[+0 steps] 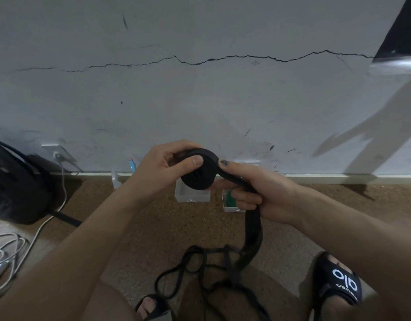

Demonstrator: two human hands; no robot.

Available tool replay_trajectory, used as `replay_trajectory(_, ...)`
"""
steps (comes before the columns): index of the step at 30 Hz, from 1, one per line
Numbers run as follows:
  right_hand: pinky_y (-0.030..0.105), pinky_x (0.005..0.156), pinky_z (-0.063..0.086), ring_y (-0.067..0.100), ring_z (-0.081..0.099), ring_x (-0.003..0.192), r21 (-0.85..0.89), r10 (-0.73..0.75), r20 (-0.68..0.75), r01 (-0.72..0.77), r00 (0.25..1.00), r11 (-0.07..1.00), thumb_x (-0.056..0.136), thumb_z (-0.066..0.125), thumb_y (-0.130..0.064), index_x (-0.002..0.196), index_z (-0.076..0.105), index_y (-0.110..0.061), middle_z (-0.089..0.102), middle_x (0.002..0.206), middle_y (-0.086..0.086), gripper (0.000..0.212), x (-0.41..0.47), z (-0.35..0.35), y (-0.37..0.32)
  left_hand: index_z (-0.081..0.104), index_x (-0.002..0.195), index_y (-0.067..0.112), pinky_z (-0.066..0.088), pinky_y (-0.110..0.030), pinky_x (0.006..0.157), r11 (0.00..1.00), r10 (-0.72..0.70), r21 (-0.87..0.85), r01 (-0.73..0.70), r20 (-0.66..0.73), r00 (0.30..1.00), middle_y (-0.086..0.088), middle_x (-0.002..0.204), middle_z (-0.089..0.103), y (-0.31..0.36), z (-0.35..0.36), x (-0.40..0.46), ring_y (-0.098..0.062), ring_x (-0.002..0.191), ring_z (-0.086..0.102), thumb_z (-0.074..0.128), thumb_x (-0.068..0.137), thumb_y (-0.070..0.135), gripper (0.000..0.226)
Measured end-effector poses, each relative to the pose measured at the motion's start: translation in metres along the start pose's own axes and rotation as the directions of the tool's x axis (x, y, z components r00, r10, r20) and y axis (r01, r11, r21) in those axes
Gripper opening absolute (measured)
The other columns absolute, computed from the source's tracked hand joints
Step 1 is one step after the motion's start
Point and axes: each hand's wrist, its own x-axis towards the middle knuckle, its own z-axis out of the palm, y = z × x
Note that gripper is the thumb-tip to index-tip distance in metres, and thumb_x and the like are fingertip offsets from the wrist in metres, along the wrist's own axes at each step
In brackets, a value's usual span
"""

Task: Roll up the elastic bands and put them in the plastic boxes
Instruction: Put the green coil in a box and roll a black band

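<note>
Sandalled foot (pixel 338 281) lower right on brown speckled floor (pixel 153 228). Left hand (pixel 163 167) pinches rolled black band (pixel 198 169) at centre; right hand (pixel 264 193) grips its loose tail. Clear plastic boxes (pixel 191 196) sit beneath, against cracked grey wall (pixel 200 89).

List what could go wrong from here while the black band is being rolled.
1. The loose tail runs down into a knotted tangle of bands on the floor; pulling more in could drag a knot into the roll.
2. The left hand pinches the roll only by its flat faces, so the coil could spring loose.
3. The clear box looks hardly wider than the roll, so it may fit tightly. The neighbouring box already holds something green.
</note>
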Motion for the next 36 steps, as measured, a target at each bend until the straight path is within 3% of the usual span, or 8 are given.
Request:
replay_trajectory(6, 0.016, 0.046, 0.029, 0.005, 0.026, 0.042, 0.035, 0.038, -0.042, -0.037, 0.998, 0.999, 0.101, 0.059, -0.035, 0.101, 0.066, -0.019, 0.079, 0.099, 0.001, 0.017, 0.001, -0.002, 0.003, 0.07, 0.11, 0.014, 0.053, -0.018, 0.083, 0.998, -0.009, 0.059, 0.005, 0.057, 0.998, 0.004, 0.099, 0.074, 0.001, -0.001, -0.001, -0.011, 0.098, 0.07, 0.066, 0.09, 0.024, 0.023)
replay_trajectory(11, 0.027, 0.054, 0.023, 0.01, 0.029, 0.051, -0.179, 0.073, -0.11, -0.092, 0.991, 0.98, 0.096, 0.068, -0.032, 0.097, 0.065, -0.007, 0.07, 0.067, -0.008, 0.026, 0.002, -0.001, 0.005, 0.073, 0.105, 0.025, 0.049, -0.015, 0.078, 0.854, 0.116, 0.481, -0.197, 0.192, 0.975, 0.014, 0.096, 0.072, -0.005, 0.003, 0.001, -0.005, 0.093, 0.066, 0.069, 0.09, 0.04, 0.021)
replay_trajectory(15, 0.027, 0.055, 0.025, 0.011, 0.029, 0.053, -0.188, 0.071, -0.098, -0.088, 0.993, 0.978, 0.097, 0.065, -0.04, 0.119, 0.064, 0.0, 0.078, 0.086, -0.003, 0.046, 0.003, -0.005, 0.004, 0.072, 0.105, 0.017, 0.042, -0.01, 0.074, 0.729, 0.234, 0.608, -0.316, 0.213, 0.949, 0.01, 0.09, 0.067, -0.01, 0.007, 0.006, -0.002, 0.084, 0.057, 0.059, 0.095, 0.044, 0.032)
replay_trajectory(20, 0.023, 0.053, 0.026, 0.009, 0.023, 0.047, -0.027, 0.079, 0.147, -0.075, 0.986, 0.997, 0.102, 0.05, -0.045, 0.128, 0.059, -0.018, 0.071, 0.125, 0.021, 0.039, 0.002, -0.004, -0.004, 0.071, 0.108, 0.012, 0.04, -0.004, 0.079, 0.8, 0.327, 0.525, -0.292, 0.028, 0.945, 0.011, 0.094, 0.066, -0.006, 0.016, 0.004, 0.005, 0.087, 0.058, 0.057, 0.095, 0.035, 0.03)
replay_trajectory(23, 0.023, 0.052, 0.026, 0.009, 0.023, 0.047, -0.069, 0.055, 0.086, -0.049, 0.995, 0.996, 0.102, 0.052, -0.044, 0.121, 0.062, -0.017, 0.074, 0.118, 0.018, 0.034, 0.005, -0.004, -0.003, 0.071, 0.108, 0.015, 0.042, -0.006, 0.08, 0.836, 0.294, 0.477, -0.272, 0.03, 0.955, 0.012, 0.096, 0.067, -0.006, 0.01, 0.004, 0.005, 0.092, 0.061, 0.06, 0.094, 0.035, 0.027)
replay_trajectory(29, 0.03, 0.052, 0.04, 0.019, 0.048, 0.055, -0.499, 0.016, -0.157, -0.093, 0.987, 0.861, 0.086, 0.067, -0.066, 0.108, 0.07, -0.01, 0.08, 0.09, 0.008, 0.061, 0.013, -0.006, 0.004, 0.068, 0.094, 0.017, 0.039, -0.015, 0.068, 0.765, 0.215, 0.545, -0.344, 0.287, 0.933, 0.013, 0.083, 0.061, -0.012, 0.012, 0.005, -0.003, 0.078, 0.053, 0.072, 0.089, 0.038, 0.022)
replay_trajectory(32, 0.03, 0.054, 0.042, 0.02, 0.05, 0.063, -0.457, 0.063, -0.086, -0.096, 0.994, 0.884, 0.085, 0.066, -0.071, 0.115, 0.07, -0.012, 0.078, 0.097, 0.013, 0.067, 0.01, -0.008, 0.003, 0.069, 0.092, 0.015, 0.043, -0.02, 0.069, 0.85, 0.199, 0.439, -0.291, 0.242, 0.949, 0.01, 0.082, 0.062, -0.011, 0.015, 0.004, -0.006, 0.08, 0.057, 0.073, 0.089, 0.026, 0.012)
replay_trajectory(36, 0.027, 0.063, 0.045, 0.012, 0.051, 0.066, -0.29, 0.087, 0.048, -0.069, 0.995, 0.954, 0.096, 0.061, -0.054, 0.125, 0.066, -0.012, 0.066, 0.103, 0.009, 0.051, 0.005, -0.017, -0.001, 0.067, 0.101, 0.032, 0.045, -0.015, 0.077, 0.907, 0.195, 0.338, -0.251, 0.192, 0.962, 0.019, 0.09, 0.066, -0.008, 0.013, 0.001, -0.005, 0.09, 0.064, 0.071, 0.09, 0.024, 0.014)
